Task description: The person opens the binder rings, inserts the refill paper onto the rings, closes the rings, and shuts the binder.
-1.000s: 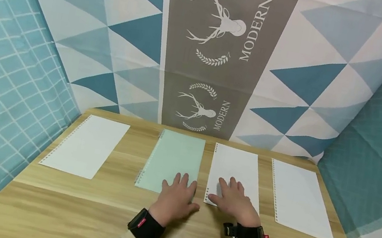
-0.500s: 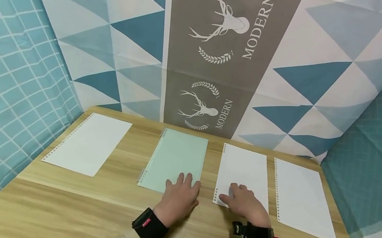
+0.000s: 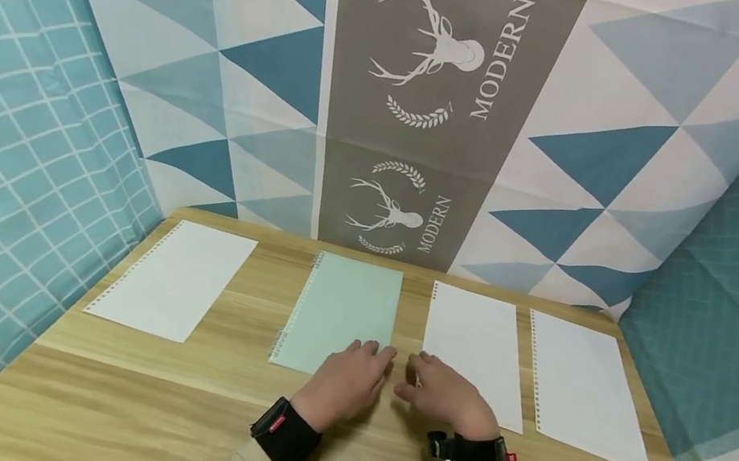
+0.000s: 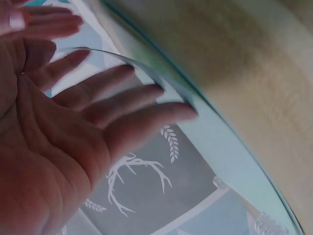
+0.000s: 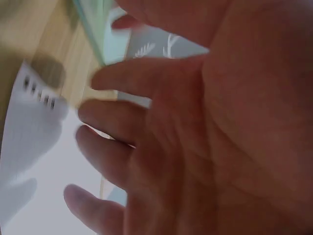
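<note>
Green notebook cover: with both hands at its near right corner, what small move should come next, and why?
Probably the left hand should lift the green cover a little further and turn it leftward. The left wrist view shows that cover's edge already raised and bowed over straight fingers, and the right hand hovers open at the near left edge of the white punched sheet, holding nothing.

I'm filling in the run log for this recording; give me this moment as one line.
left hand: open, fingers on green notebook near corner | right hand: open, over middle white sheet near corner | surface: wooden table
</note>
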{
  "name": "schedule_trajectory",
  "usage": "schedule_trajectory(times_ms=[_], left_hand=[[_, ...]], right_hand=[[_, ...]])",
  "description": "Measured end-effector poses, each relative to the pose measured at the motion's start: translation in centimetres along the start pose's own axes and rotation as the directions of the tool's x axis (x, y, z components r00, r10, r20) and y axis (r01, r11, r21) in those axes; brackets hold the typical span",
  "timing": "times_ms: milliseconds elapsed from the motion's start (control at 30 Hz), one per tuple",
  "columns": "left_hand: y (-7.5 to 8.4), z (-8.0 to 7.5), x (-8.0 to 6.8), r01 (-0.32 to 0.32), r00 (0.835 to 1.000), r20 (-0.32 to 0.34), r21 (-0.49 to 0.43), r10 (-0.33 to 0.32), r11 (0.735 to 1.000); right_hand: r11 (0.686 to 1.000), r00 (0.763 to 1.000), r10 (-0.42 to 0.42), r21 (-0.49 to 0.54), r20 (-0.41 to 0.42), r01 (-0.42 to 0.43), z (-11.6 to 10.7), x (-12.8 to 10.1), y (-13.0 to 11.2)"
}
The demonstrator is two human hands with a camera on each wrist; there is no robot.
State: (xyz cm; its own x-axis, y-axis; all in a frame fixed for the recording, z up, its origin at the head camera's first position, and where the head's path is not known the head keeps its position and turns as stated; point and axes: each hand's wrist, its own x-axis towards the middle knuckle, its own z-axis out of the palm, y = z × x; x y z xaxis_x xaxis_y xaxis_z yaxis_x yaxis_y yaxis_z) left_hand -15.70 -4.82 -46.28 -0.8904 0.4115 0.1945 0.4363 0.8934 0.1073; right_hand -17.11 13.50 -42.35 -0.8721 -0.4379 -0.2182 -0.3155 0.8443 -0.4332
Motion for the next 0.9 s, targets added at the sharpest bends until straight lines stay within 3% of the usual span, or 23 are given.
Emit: schedule_trajectory(times_ms=[167,400,500,567,733,900], left_hand=[[-0.5,-0.8,0.3,-0.072,0.997,-0.026,-0.103,0.069,0.992],[-1.3,-3.2,0.2,-0.054,0.997,-0.059,-0.134,0.046,0.990],[-1.7,-4.8,0.0,-0.047,0.990,-0.135,-0.144,0.027,0.988],[-2.1,-5.8,-0.2,-0.050,0.977,-0.213,-0.168,0.013,0.985],[-3.7,-8.7,-1.0,-0.050,0.915,-0.401,-0.198,-0.035,0.979],[-5.8,-11.5,-2.5,0.035,0.884,-0.445,-0.245,-0.145,0.969]], right_hand=[[0.996,0.996,-0.060,-0.062,0.073,0.064,0.9,0.0,-2.0],[0.990,0.990,-0.092,-0.094,0.108,0.102,1.8,0.2,-3.8],[0.987,0.988,-0.095,-0.118,0.120,0.109,1.9,0.3,-3.9],[0.982,0.989,-0.101,-0.147,0.108,0.116,2.0,0.3,-3.8],[0.978,0.991,-0.107,-0.169,0.083,0.120,1.8,0.3,-3.8],[0.979,0.992,-0.105,-0.168,0.065,0.115,1.4,0.2,-3.7]])
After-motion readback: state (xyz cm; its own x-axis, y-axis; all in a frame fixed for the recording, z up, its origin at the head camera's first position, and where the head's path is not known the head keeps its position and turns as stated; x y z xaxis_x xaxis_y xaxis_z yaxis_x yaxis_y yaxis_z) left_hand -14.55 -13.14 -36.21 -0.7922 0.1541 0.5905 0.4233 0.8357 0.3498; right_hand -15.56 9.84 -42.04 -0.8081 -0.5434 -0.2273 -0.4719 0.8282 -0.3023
